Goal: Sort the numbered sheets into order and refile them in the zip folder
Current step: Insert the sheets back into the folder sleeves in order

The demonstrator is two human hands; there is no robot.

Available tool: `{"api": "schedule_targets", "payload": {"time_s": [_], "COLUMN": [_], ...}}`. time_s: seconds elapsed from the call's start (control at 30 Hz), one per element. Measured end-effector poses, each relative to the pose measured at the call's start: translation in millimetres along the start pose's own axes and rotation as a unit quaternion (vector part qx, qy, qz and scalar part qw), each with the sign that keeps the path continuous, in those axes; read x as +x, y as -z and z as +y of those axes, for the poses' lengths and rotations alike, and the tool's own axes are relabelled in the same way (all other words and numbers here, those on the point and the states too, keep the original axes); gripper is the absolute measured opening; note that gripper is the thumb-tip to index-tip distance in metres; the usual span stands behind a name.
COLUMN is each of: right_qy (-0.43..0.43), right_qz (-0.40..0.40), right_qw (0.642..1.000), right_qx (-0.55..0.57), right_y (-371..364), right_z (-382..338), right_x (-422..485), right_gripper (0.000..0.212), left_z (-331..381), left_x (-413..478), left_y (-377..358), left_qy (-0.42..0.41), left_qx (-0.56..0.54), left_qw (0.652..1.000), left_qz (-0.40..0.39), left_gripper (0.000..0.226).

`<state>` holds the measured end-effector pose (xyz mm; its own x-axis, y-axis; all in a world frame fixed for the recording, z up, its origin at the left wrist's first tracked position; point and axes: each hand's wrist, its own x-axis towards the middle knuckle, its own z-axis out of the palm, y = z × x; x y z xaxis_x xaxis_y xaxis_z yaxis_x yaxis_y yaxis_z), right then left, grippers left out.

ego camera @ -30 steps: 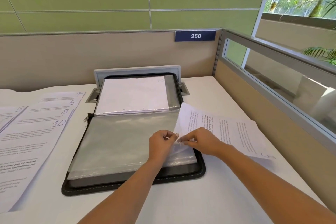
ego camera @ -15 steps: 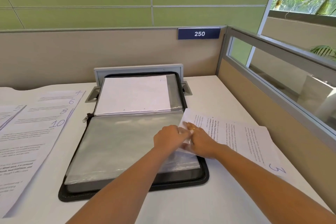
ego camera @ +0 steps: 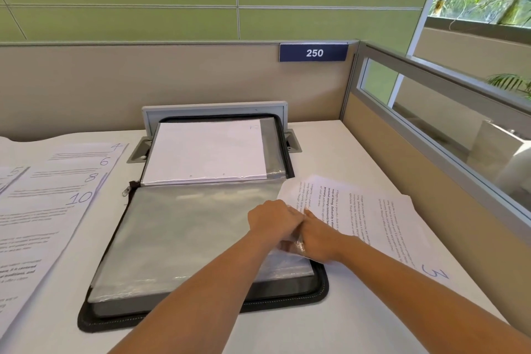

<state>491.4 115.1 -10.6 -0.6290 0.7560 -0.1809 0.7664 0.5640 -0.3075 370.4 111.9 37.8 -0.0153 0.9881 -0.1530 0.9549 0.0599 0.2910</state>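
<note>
Head view: we're looking at the zip folder (ego camera: 320, 284) lying open on the desk (ego camera: 330, 152). Just to its right, sheet 3 (ego camera: 379, 218) is lying w/ its long side going left-right, pointing into the clear sleeve (ego camera: 186, 233). L hand (ego camera: 274, 221) is gripping the sleeve's edge and R hand (ego camera: 319, 238) is gripping the sheet's near end, the two hands touching. Fingertips & the sleeve's mouth are hiding under the hands.

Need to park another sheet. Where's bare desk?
Bare desk: behind sheet 3, between zip folder and side partition, and along the near edge. Fanned sheets crowd the left; left hand and right hand crowd the folder's right corner.
</note>
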Motion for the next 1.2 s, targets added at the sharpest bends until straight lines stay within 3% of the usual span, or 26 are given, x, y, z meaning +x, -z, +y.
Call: {"api": "schedule_targets", "payload": {"time_s": [0.13, 0.37, 0.57, 0.6, 0.77, 0.87, 0.93, 1.1, 1.2], "right_qy": [0.001, -0.014, 0.023, 0.034, 0.058, 0.058, 0.062, 0.074, 0.071], "right_qz": [-0.01, -0.021, -0.019, -0.017, -0.017, -0.03, -0.033, -0.027, -0.036], "right_qw": [0.999, 0.996, 0.993, 0.993, 0.998, 0.996, 0.996, 0.995, 0.995], "right_qx": [0.034, 0.082, 0.115, 0.108, -0.026, -0.054, -0.063, -0.066, -0.055], "right_y": [7, 7, 12, 14, 29, 28, 23, 13, 5], "right_z": [-9, -5, -11, -9, 24, 32, 31, 8, -7], "right_x": [-5, -5, 6, 6, -2, -5, 0, 16, 29], "right_gripper": [0.059, 0.06, 0.026, 0.025, 0.059, 0.078, 0.07, 0.066, 0.071], "left_z": [4, 2, -7, -13, -89, -132, -149, -163, -161], "left_x": [2, 5, 7, 6, 10, 5, 0, -9, -11], "left_y": [2, 1, 4, 7, 9, 0, -6, -18, -19], "left_qy": [-0.024, -0.075, -0.095, -0.097, -0.073, -0.076, -0.065, -0.04, -0.039], "left_qx": [0.018, -0.014, -0.092, -0.113, -0.161, -0.105, -0.044, 0.023, 0.059], "left_qw": [1.0, 0.997, 0.991, 0.988, 0.964, 0.973, 0.983, 0.995, 0.995], "left_qz": [-0.009, -0.002, 0.01, 0.038, 0.197, 0.192, 0.169, 0.092, 0.074], "left_gripper": [0.037, 0.024, 0.029, 0.03, 0.025, 0.063, 0.084, 0.1, 0.121]}}
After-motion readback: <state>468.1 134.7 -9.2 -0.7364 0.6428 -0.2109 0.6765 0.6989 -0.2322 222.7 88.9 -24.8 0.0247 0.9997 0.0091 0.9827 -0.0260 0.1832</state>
